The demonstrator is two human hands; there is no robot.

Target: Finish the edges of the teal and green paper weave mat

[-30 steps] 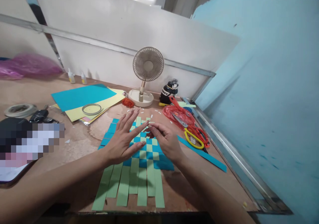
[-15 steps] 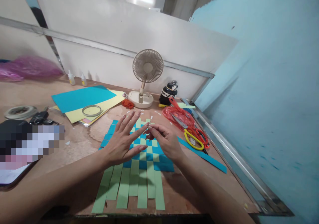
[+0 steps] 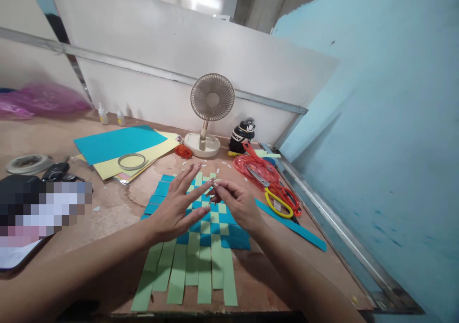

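A woven mat of teal and pale green paper strips [image 3: 211, 225] lies on the wooden table, with the loose green strip ends [image 3: 190, 275] reaching toward me. My left hand [image 3: 175, 206] hovers over the mat with its fingers spread, holding nothing. My right hand [image 3: 234, 201] sits at the mat's far right, its fingertips drawn together close to my left index fingertip. Whether those fingertips hold a small scrap, I cannot tell. A long teal paper strip [image 3: 290, 226] lies to the right of the mat.
Yellow-handled scissors [image 3: 277, 204] and red-handled scissors [image 3: 287, 196] rest on a red plastic bag [image 3: 256, 167]. Behind stand a small fan [image 3: 211, 98] and glue bottles [image 3: 103, 116]. Teal and yellow paper sheets [image 3: 118, 146] lie left, near a tape roll [image 3: 28, 164]. Small paper scraps dot the table.
The view has drifted slightly, so the table contents sit a little lower in the frame. Both hands stay over the mat, with only small shifts of the left fingers.
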